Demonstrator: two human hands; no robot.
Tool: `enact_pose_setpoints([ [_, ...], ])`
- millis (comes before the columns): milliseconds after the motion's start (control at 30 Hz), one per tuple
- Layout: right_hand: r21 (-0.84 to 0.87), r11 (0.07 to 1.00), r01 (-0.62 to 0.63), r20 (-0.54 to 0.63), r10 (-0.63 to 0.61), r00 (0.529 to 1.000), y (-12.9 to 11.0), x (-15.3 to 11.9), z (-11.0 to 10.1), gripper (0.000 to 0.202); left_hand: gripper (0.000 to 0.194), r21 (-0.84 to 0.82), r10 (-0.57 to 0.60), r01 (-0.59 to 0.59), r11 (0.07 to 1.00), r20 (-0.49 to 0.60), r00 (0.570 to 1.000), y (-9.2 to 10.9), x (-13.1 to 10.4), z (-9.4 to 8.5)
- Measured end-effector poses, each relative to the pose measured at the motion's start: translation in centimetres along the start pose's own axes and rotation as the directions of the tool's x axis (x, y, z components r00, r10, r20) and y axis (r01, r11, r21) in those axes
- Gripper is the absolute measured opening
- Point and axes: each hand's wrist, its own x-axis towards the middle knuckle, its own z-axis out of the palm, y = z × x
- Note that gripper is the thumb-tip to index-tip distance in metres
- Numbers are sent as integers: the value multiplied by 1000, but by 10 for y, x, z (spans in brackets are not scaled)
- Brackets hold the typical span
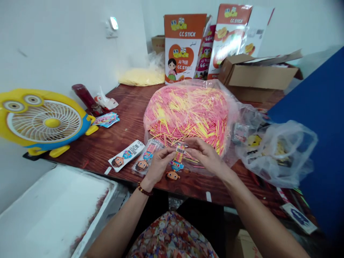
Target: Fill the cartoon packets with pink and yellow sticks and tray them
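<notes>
Between my hands is a small clear packet with a cartoon face at its lower end and sticks inside. My left hand pinches its left edge, and my right hand grips its upper right side. Behind them lies a big clear bag full of pink and yellow sticks. Left of my left hand, a filled clear packet lies flat on the dark wooden table. Beside it rests a stack of white cartoon cards.
A yellow fan stands at the left, near a dark red bottle. Orange and white boxes and an open brown carton line the back. Plastic bags lie at the right, beside a blue panel.
</notes>
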Motion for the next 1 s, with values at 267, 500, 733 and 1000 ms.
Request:
enact_pose_setpoints([
  [267,-59,997,56,-131,-63,989,-34,4,-3,14,17,197,231,-211,958,-88,969,31,-6,-4],
  [500,331,940,-78,-119,123,985,-25,29,12,22,22,5,34,-33,999,-91,995,40,-5,-13],
  [733,530,817,-226,-16,276,961,-7,34,39,33,28,-70,-216,219,973,42,975,35,-14,-27],
  [1000,499,790,-358,149,329,933,3,28,66,37,21,173,-195,196,965,-21,981,20,-38,-46],
])
